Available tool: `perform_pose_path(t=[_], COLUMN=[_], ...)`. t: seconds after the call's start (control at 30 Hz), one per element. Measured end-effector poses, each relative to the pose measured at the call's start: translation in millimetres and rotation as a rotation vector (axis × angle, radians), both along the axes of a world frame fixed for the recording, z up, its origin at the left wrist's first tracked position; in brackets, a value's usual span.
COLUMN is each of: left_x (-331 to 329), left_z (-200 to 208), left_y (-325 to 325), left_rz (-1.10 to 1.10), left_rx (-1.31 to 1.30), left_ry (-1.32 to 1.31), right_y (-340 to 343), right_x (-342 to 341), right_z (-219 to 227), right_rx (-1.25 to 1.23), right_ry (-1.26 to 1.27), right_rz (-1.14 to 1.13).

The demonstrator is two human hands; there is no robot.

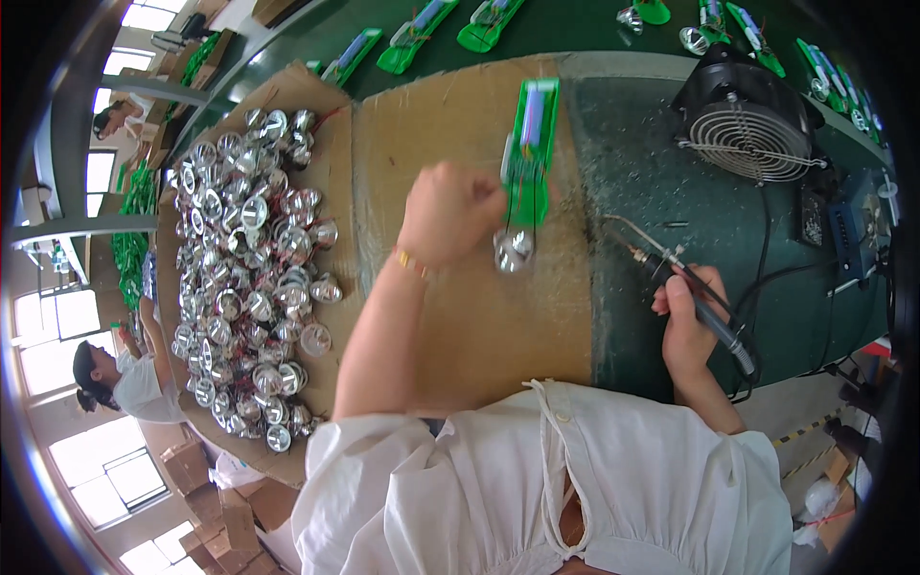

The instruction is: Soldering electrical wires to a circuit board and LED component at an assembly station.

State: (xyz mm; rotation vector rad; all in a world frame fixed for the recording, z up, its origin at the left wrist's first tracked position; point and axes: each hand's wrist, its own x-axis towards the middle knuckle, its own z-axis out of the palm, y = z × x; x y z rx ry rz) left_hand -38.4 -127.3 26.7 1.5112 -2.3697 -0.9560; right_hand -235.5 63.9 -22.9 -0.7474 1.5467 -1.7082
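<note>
A long green plastic flashlight housing point(530, 203) lies on the brown cardboard, with a pale violet battery point(539, 117) in its far part and thin wires inside. At its near end sits a round silver reflector point(514, 251). My left hand point(452, 213) is beside the housing's left edge, fingers curled in; what they pinch, if anything, is hidden and slightly blurred. My right hand point(686, 331) is closed around the dark handle of a soldering iron point(721, 331). The iron's tip and a thin metal guide tube point up and left, over the green mat, apart from the housing.
A large heap of silver reflectors point(251, 278) covers the left side. A black fan with a wire grille point(747, 139) stands at the far right, near a blue box-shaped unit point(848, 240). More green housings point(414, 36) line the far belt. Two people are at left.
</note>
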Motion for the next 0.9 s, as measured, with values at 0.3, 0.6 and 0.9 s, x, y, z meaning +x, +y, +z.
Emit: perform_pose_path(t=[0.3,0.6,0.9], left_x=[-138.4,-59.9,9.8], left_z=[-15.1,-22.9,-11.7], left_y=[-198.4,-163.0,83.0], left_rz=[0.106,-0.035,0.259], left_rx=[-0.617,-0.345,-0.262], left_ry=[0.022,-0.02,0.242], right_y=[2.1,1.5,-7.2], right_x=[0.6,0.1,5.3], right_z=[-1.9,-2.6,-11.5], right_rx=[0.039,0.04,-0.019], right_ry=[0.108,0.042,0.157], right_rz=[0.12,0.122,0.008])
